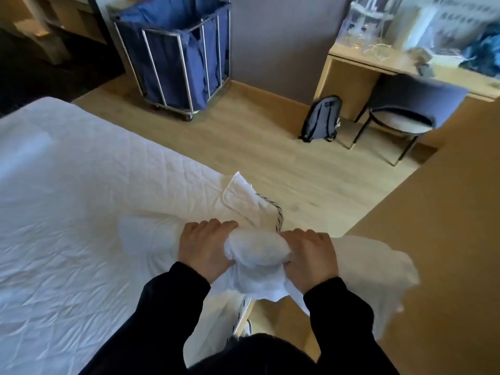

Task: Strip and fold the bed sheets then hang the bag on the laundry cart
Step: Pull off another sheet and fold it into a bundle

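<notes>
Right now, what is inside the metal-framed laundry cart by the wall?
A dark blue fabric bag sits inside the silver metal-framed laundry cart, filling it. Whether any linen lies in the bag cannot be seen: its blue walls cover the inside.

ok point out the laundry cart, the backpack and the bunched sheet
laundry cart (169, 63), head view, blue cloth between the bars
backpack (320, 117), head view, its grey body
bunched sheet (258, 249), head view, the rolled middle

Long black sleeves (173, 290) cover both arms down to the wrists.
</notes>
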Demonstrator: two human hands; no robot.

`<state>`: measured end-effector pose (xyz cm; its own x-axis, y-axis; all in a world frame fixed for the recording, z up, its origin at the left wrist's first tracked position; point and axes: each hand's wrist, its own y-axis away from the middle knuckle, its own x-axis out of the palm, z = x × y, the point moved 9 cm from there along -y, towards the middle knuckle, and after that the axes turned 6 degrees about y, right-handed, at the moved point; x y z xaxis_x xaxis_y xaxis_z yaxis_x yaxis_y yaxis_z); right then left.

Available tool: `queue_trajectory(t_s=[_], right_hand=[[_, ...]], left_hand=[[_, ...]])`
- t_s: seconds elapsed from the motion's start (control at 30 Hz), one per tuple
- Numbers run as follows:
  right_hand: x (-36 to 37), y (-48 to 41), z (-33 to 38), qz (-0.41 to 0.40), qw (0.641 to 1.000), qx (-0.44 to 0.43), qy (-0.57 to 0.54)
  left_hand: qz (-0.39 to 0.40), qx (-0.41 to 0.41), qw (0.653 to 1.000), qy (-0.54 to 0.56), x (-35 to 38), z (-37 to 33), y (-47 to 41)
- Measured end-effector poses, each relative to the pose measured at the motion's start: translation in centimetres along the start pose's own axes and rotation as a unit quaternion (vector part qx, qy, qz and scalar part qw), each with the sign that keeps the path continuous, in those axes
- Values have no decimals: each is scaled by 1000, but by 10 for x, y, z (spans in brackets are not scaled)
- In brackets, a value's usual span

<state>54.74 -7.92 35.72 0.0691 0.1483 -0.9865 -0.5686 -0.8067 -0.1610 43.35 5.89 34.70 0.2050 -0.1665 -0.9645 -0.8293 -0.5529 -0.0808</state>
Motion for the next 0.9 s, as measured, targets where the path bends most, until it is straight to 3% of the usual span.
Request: queue_trajectory(t_s=[0.2,0.5,0.9], right_hand=[[-1,-65,-60,-39,999,36,-4],[23,-172,-184,-25,996,83,19],[32,-315,-285,-50,995,90,-1]], left_hand=[[-8,68,998,10,9,-34,-104],[-35,135,990,17,45,-104,-265],[-55,137,988,33,59,-140,-436]])
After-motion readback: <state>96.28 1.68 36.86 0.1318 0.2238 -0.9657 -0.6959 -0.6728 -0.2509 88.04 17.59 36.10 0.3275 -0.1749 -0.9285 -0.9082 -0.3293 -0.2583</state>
